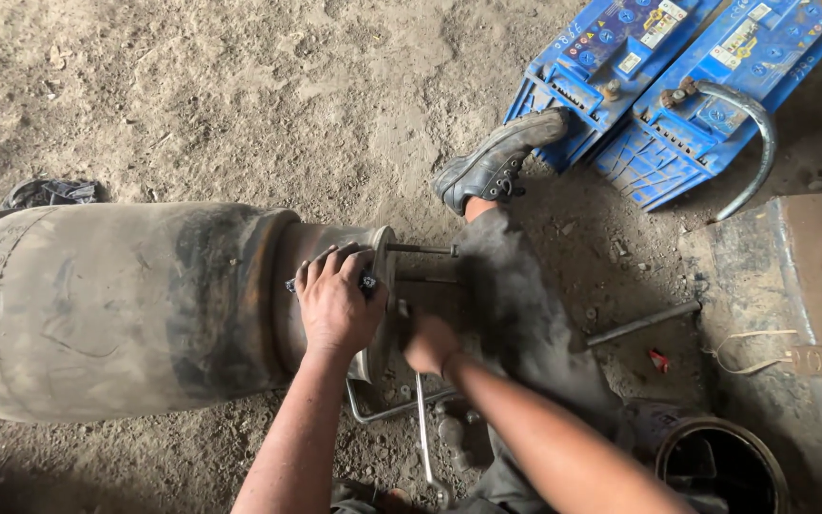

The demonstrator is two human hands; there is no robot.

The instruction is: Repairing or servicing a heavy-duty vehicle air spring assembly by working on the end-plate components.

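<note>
On dirt floor (240, 86): left hand (337, 303) grip clamped over air spring (126, 309) flange; right hand (430, 345) blurred beside, grip unclear.

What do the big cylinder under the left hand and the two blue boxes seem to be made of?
The big cylinder looks like dull black rubber, dusty and scuffed, with raised moulded lettering; its end plate looks like bare grey metal. The blue boxes look like moulded plastic, ribbed and fairly glossy under dust.

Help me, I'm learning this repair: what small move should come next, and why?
Probably keep the left hand bracing the rubber cylinder while the right hand works at the metal end plate; the right hand is blurred, so mid-motion.
</note>
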